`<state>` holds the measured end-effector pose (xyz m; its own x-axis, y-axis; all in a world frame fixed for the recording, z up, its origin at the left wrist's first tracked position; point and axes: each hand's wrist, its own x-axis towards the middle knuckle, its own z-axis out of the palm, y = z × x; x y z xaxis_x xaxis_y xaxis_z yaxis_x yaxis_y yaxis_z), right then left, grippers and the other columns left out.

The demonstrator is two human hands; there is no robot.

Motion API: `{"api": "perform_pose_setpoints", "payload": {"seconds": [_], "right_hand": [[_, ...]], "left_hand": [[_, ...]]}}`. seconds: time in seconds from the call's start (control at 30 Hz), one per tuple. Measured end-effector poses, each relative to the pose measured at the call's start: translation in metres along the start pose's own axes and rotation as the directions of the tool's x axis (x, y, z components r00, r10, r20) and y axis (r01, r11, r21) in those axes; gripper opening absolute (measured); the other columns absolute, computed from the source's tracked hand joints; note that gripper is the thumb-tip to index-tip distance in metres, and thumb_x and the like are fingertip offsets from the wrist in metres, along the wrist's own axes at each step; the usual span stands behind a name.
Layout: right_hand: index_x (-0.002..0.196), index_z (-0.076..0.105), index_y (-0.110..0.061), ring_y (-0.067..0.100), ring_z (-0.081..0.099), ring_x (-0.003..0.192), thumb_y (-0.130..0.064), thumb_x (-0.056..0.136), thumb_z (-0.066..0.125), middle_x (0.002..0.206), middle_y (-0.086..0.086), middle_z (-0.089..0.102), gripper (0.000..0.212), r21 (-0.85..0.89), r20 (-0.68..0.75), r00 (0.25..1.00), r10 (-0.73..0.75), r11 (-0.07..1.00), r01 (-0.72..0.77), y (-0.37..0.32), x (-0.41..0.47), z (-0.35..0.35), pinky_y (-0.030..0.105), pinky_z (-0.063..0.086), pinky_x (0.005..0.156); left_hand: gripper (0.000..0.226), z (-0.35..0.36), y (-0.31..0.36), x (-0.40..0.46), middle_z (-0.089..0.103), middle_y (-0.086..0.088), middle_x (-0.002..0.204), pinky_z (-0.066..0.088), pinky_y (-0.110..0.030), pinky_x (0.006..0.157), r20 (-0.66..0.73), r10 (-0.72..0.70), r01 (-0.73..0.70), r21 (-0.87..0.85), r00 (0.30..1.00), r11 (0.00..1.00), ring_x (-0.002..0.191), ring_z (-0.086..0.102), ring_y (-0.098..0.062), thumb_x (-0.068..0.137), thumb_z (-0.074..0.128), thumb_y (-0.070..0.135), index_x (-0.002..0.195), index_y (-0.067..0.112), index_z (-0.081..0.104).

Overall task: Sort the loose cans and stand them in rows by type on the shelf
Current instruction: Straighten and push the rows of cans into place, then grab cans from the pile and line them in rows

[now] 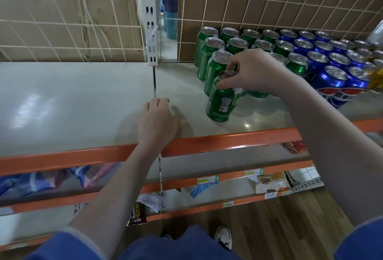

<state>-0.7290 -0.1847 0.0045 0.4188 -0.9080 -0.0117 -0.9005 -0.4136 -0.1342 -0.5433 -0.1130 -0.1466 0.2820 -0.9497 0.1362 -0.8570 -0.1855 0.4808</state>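
Note:
My right hand (252, 72) grips the top of a green can (220, 102) that stands at the front of the leftmost green row on the white shelf (83, 102). Behind it several green cans (213, 52) stand upright in rows. To their right are rows of blue cans (331, 77), and yellow cans (376, 77) show at the far right edge. My left hand (158, 120) rests on the shelf near its front edge with fingers curled under and nothing visible in it. My right forearm hides part of the green rows.
An orange rail (83, 155) runs along the shelf's front edge. A wire grid (248, 7) backs the shelf and a slotted white upright (150, 21) divides it. Lower shelves hold snack packets (62, 179). Wooden floor and my shoe (223, 237) lie below.

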Motion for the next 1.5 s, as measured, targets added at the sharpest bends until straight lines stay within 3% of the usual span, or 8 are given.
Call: {"api": "perform_pose_setpoints", "payload": {"seconds": [0.17,0.5,0.63,0.8,0.93,1.07,1.2,1.5], "right_hand": [[0.094,0.066,-0.008,0.018,0.049,0.067,-0.051,0.074,0.070,0.071,-0.002,0.052,0.048,0.001,-0.084,0.995,0.048,0.999,-0.048,-0.001,0.006,0.007,0.027,0.031,0.048],[0.117,0.057,-0.010,0.031,0.053,0.097,-0.052,0.082,0.061,0.110,0.013,0.057,0.054,-0.050,-0.077,0.996,0.053,0.997,-0.057,-0.004,-0.003,0.012,0.034,0.040,0.069],[0.129,0.051,-0.013,0.033,0.046,0.114,-0.048,0.087,0.057,0.120,0.014,0.053,0.054,-0.122,-0.305,0.952,-0.012,0.992,-0.027,-0.017,-0.023,0.023,0.041,0.039,0.089],[0.106,0.062,-0.002,0.039,0.056,0.097,-0.026,0.080,0.064,0.104,0.018,0.062,0.035,-0.049,-0.573,0.811,-0.120,0.992,0.113,-0.051,-0.041,0.062,0.045,0.046,0.081],[0.108,0.061,-0.003,0.037,0.057,0.099,-0.025,0.080,0.066,0.105,0.017,0.062,0.036,0.060,-0.518,0.848,-0.110,0.984,0.165,-0.090,-0.045,0.098,0.044,0.047,0.082],[0.113,0.060,-0.004,0.037,0.057,0.101,-0.027,0.082,0.066,0.107,0.017,0.061,0.039,0.132,-0.414,0.908,-0.068,0.982,0.134,-0.142,-0.044,0.127,0.042,0.045,0.083],[0.124,0.055,-0.008,0.036,0.048,0.119,-0.033,0.089,0.059,0.124,0.017,0.056,0.043,0.189,-0.343,0.939,-0.014,0.978,0.084,-0.216,-0.039,0.151,0.044,0.037,0.098],[0.138,0.041,-0.016,0.027,0.035,0.130,-0.041,0.096,0.045,0.139,0.010,0.043,0.049,0.315,-0.235,0.970,0.070,0.949,0.008,-0.415,-0.032,0.180,0.038,0.028,0.106]], "left_hand": [[0.047,0.000,-0.001,-0.002,0.049,-0.009,0.133,0.033,-0.037,0.103,0.000,0.026,-0.026,0.007,1.000,1.000,0.124,0.039,-0.028,0.091,0.050,0.028,0.134,0.009,0.044],[0.046,-0.005,0.002,-0.004,0.049,-0.010,0.134,0.034,-0.036,0.101,-0.017,0.032,-0.032,0.008,0.999,0.999,0.125,0.038,-0.028,0.090,0.052,0.026,0.133,0.008,0.047],[0.046,-0.015,-0.001,-0.014,0.055,-0.015,0.125,0.036,-0.040,0.100,-0.136,0.046,-0.040,0.048,0.990,0.998,0.119,0.044,-0.034,0.083,0.061,0.019,0.126,0.003,0.053],[0.047,-0.043,-0.023,-0.038,0.052,-0.019,0.129,0.037,-0.048,0.104,-0.235,-0.009,0.043,0.140,0.972,0.989,0.124,0.043,-0.037,0.083,0.065,0.019,0.125,0.002,0.051],[0.052,-0.069,-0.058,-0.051,0.041,-0.015,0.142,0.025,-0.044,0.112,-0.263,-0.146,0.192,0.157,0.954,0.969,0.136,0.029,-0.034,0.088,0.059,0.027,0.134,0.007,0.045],[0.055,-0.096,-0.103,-0.058,0.037,-0.015,0.146,0.020,-0.042,0.115,-0.275,-0.200,0.240,0.121,0.941,0.963,0.139,0.024,-0.032,0.087,0.059,0.026,0.136,0.008,0.043],[0.055,-0.134,-0.169,-0.067,0.035,-0.014,0.147,0.020,-0.043,0.114,-0.300,-0.191,0.230,0.102,0.935,0.968,0.140,0.022,-0.031,0.088,0.059,0.026,0.137,0.008,0.042],[0.052,-0.261,-0.337,-0.085,0.046,-0.017,0.136,0.030,-0.049,0.107,-0.358,-0.124,0.185,0.140,0.925,0.973,0.132,0.034,-0.038,0.083,0.064,0.024,0.129,0.005,0.049]]}}
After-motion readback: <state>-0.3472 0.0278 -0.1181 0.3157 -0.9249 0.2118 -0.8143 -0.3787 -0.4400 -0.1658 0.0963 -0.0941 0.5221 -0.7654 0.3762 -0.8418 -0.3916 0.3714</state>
